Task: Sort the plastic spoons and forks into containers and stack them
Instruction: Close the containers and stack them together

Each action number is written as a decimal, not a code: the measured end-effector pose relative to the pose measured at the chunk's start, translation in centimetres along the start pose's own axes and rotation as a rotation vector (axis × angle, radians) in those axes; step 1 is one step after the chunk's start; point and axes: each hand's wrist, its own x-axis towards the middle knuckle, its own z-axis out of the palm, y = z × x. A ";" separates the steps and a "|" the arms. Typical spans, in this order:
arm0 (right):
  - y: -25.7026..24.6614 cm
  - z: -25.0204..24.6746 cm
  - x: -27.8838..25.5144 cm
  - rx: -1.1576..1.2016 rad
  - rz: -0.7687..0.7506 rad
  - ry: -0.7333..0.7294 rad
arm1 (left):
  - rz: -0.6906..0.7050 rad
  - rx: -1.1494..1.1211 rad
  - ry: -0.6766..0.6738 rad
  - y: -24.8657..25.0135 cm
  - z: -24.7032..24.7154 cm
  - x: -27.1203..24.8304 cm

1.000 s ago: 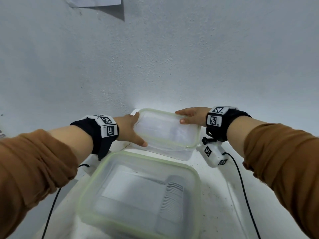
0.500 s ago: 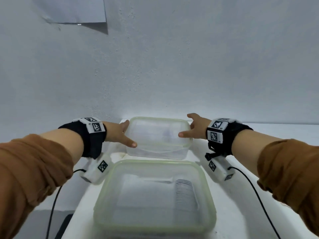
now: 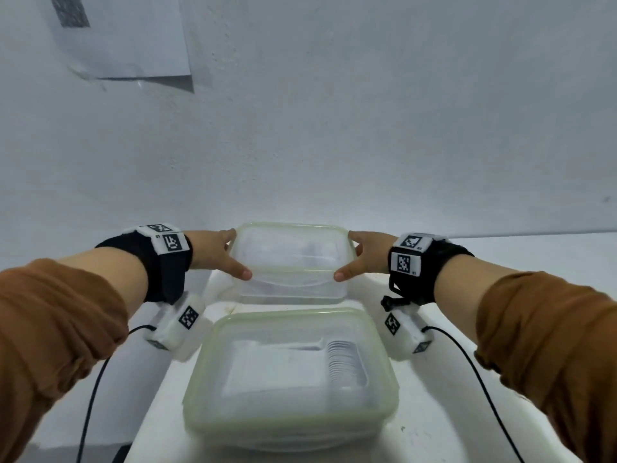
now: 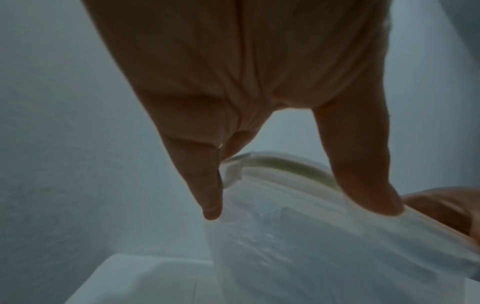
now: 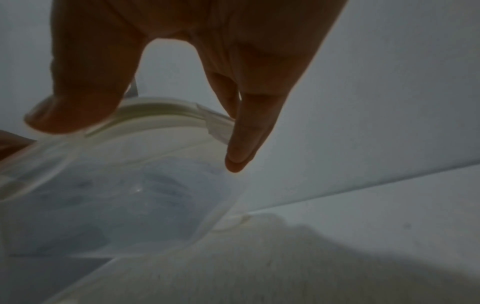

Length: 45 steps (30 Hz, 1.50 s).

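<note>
A small clear lidded container (image 3: pixel 290 259) with pale cutlery dimly showing inside sits between my hands at the far end of the white table. My left hand (image 3: pixel 217 252) grips its left end and my right hand (image 3: pixel 364 253) its right end. In the left wrist view the thumb (image 4: pixel 363 174) lies on the lid rim of the container (image 4: pixel 285 236). The right wrist view shows the same hold on the container (image 5: pixel 116 195). Whether it touches the table I cannot tell. Closer to me stands a larger lidded container (image 3: pixel 290 314) with a row of white cutlery (image 3: pixel 345 362) inside.
The white wall (image 3: pixel 334 145) rises right behind the small container, with a paper sheet (image 3: pixel 133 38) taped at its upper left. The table's left edge (image 3: pixel 150 396) runs close beside the large container. Black cables (image 3: pixel 90 396) trail from both wrist cameras.
The small container was tilted and now sits level. Both hands have slid from over its lid to its short ends, thumbs along the near side.
</note>
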 end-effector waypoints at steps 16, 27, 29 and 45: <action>11.7 -14.3 -6.9 -0.035 -0.052 0.101 | 0.073 -0.281 0.151 17.4 -1.5 -5.4; 23.9 -18.1 -8.3 0.078 -0.023 0.034 | 0.102 -0.184 0.137 28.6 3.7 -3.5; 25.5 -18.1 -8.2 0.060 -0.027 0.033 | 0.107 -0.183 0.104 29.7 4.6 -2.5; 33.3 -15.7 -0.8 0.028 0.013 -0.056 | 0.053 -0.102 0.012 33.6 9.5 6.3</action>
